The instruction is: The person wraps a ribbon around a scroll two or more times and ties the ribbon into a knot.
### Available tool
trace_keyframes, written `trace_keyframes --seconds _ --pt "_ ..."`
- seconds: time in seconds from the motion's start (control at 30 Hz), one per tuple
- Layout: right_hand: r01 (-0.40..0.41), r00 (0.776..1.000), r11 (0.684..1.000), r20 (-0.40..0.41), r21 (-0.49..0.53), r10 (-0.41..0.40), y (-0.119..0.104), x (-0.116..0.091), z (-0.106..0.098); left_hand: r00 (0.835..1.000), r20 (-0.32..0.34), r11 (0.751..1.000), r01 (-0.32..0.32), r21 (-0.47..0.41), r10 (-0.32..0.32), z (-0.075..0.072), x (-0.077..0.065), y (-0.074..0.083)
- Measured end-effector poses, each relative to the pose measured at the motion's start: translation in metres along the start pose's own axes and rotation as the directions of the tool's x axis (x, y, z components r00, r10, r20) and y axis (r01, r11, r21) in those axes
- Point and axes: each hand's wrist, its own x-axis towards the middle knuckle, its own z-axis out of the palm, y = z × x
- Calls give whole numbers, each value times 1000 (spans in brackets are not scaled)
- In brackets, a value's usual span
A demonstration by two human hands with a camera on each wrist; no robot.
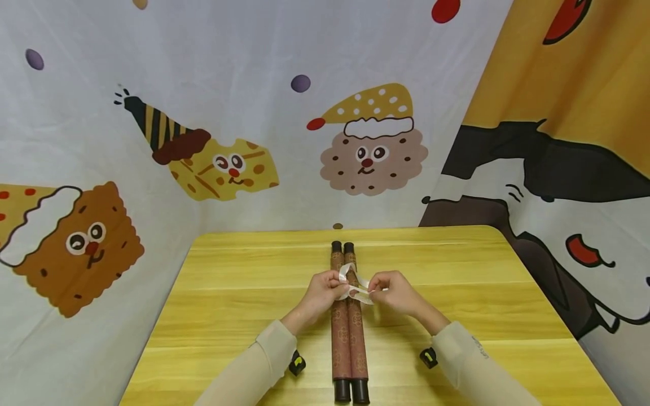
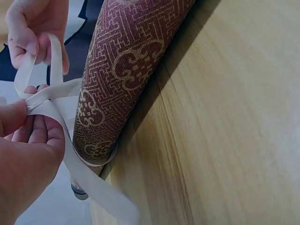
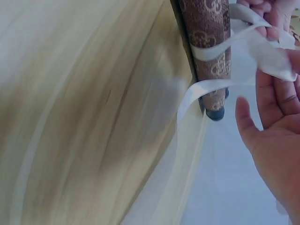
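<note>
Left hand [image 1: 322, 290]: fingers curled, thumb pinching the ribbon [image 2: 101, 190] where strands cross. Right hand [image 1: 398, 293]: also pinching, on another stretch of the same ribbon. Neither hand is on the rolls directly, so we have only the ribbon for control.

Ribbon sits between the hands, over the rolls, with a raised loop and at least one slack strand. Main risk as we see it: it looks smooth and narrow, so if the left pinch eases, the crossing slides apart and the loop collapses. Second: the slack strand could get caught in the crossing and jam or twist it.

Below that, left roll [image 1: 340, 332] and right roll [image 1: 358, 338] lie side by side on the table [image 1: 244, 316], pointing away from us. Both round, nothing visible chocking them. If one hand pulls harder, we'd expect them to turn or skid sideways. Ribbon crosses nearer the far ends, so the near end caps [image 1: 342, 390] could splay if tension goes on there alone.

A band runs across one roll in the right wrist view; we can't tell whether it goes round both. If it catches only one, the other is free to wander.
</note>
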Motion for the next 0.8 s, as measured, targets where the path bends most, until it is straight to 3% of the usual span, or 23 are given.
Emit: trace_keyframes --seconds 0.37,0.57,0.8 --pt "-89 996 995 6 51 89 4 -23 -38 1000 -8 999 0 -42 0 -3 -1 2" --pt "-115 991 993 -62 -6 115 45 -37 -63 1000 -24 1000 19 -15 -19 -2 -11 26" --pt "-168 975 982 -161 -83 154 64 -48 -88 999 -42 999 30 -16 -31 -3 -6 19"
